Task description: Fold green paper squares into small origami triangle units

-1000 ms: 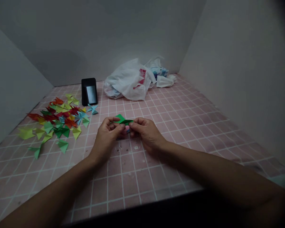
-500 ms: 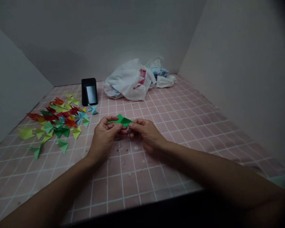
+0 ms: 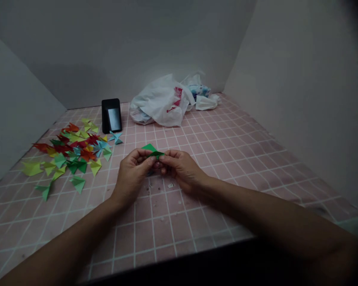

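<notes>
Both hands pinch a small green piece of folded paper (image 3: 149, 147) above the middle of the table. My left hand (image 3: 133, 170) grips its left side with thumb and fingers. On the right, my right hand (image 3: 180, 166) pinches the near right edge between thumb and forefinger. One flap of the paper sticks up beyond the fingertips, and a darker fold lies between the two thumbs. Fingers cover the lower part of the paper. To the left of my hands lies a spread of folded paper shapes (image 3: 77, 165) in green, yellow, red, orange and light blue.
A black phone (image 3: 105, 123) with a bright reflection stands behind the folded shapes. Farther back are a crumpled white plastic bag (image 3: 158, 99) and a blue-patterned packet (image 3: 201, 90). Pale walls enclose the pink checked tablecloth (image 3: 232, 155) at the back and both sides.
The green paper has tilted and its near fold looks flatter. My thumbs have come closer together as my right hand shifted slightly left.
</notes>
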`<state>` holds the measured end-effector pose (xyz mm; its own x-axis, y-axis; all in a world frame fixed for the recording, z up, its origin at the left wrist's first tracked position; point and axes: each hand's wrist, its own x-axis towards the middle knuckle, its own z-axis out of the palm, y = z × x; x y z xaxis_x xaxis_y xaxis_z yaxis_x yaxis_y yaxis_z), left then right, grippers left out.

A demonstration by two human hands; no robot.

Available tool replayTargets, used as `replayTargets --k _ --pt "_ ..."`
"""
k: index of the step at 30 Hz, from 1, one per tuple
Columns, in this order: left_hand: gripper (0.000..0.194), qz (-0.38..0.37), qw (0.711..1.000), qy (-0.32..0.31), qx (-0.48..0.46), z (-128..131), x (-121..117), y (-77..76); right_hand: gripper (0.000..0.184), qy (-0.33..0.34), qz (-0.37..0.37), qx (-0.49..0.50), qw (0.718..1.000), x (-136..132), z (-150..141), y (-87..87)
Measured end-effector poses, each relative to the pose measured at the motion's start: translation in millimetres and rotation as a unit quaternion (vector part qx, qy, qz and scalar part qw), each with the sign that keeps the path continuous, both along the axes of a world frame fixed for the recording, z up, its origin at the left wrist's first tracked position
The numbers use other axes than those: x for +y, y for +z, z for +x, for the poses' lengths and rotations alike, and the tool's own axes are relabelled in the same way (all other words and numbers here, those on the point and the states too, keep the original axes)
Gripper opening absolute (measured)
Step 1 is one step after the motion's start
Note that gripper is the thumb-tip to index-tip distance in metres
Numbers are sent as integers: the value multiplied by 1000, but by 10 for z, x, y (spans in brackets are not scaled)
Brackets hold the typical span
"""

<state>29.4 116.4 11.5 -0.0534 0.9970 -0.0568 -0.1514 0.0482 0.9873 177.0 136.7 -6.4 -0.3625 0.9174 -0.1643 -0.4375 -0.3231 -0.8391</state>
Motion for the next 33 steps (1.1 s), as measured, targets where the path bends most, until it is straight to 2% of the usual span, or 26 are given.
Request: replayTargets --k 11,18,24,26,29,31,33 --pt "30 10 1000 -10 19 -48 18 46 22 8 24 -45 999 43 26 -23" --pt "24 39 998 -30 29 -81 46 12 23 13 -12 -7 1000 61 42 -7" --pt "38 48 998 -38 27 -83 68 -43 21 5 -12 24 1000 28 18 -13" --pt "33 49 998 -28 37 -82 73 -46 21 11 -5 22 1000 19 8 -28" --pt "22 44 997 -21 57 -87 73 -26 27 11 27 -15 999 20 7 -53" --pt "20 39 997 -16 71 -94 71 0 29 -23 92 -68 993 34 21 -56" --pt "19 36 995 -12 90 -99 69 25 26 -64 181 -141 971 58 46 -42"
